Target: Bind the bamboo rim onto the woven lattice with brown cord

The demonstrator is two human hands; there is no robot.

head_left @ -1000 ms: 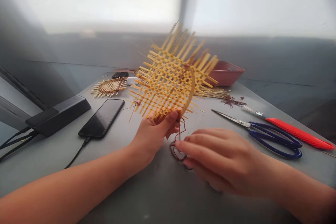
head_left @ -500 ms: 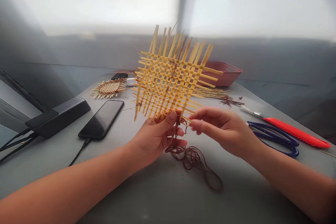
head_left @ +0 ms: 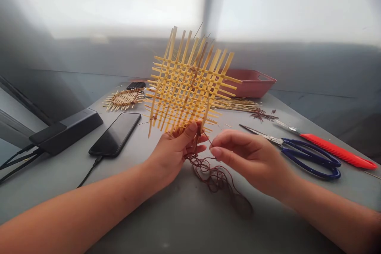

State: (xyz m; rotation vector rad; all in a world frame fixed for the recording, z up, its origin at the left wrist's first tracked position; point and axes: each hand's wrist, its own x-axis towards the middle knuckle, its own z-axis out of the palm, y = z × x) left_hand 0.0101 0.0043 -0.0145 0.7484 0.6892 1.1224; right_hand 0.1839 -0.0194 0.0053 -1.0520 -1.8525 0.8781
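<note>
My left hand (head_left: pixel 175 151) is closed on the lower edge of a woven lattice (head_left: pixel 190 87) of pale yellow strips, its thumb in front. The lattice stands tilted upright, with loose strip ends all around and a thin curved strip across its face. A tangle of brown cord (head_left: pixel 218 178) hangs below the left fingers, close above the table. My right hand (head_left: pixel 250 158), just right of the lattice's bottom edge, pinches a strand of this cord between thumb and index finger; the strand runs up to the lattice by the left thumb.
Blue-handled scissors (head_left: pixel 309 156) and a red-handled knife (head_left: pixel 339 151) lie at right. Behind are a pink basket (head_left: pixel 253 84), thin sticks (head_left: pixel 235 104) and brown cord scraps (head_left: pixel 262 115). A phone (head_left: pixel 116 135), a black power block (head_left: pixel 67 131) and a small woven piece (head_left: pixel 125 99) are at left.
The lattice has shifted slightly left. My right hand has moved off its lower right strips and now holds a strand of brown cord. The scissors' blades have come into view.
</note>
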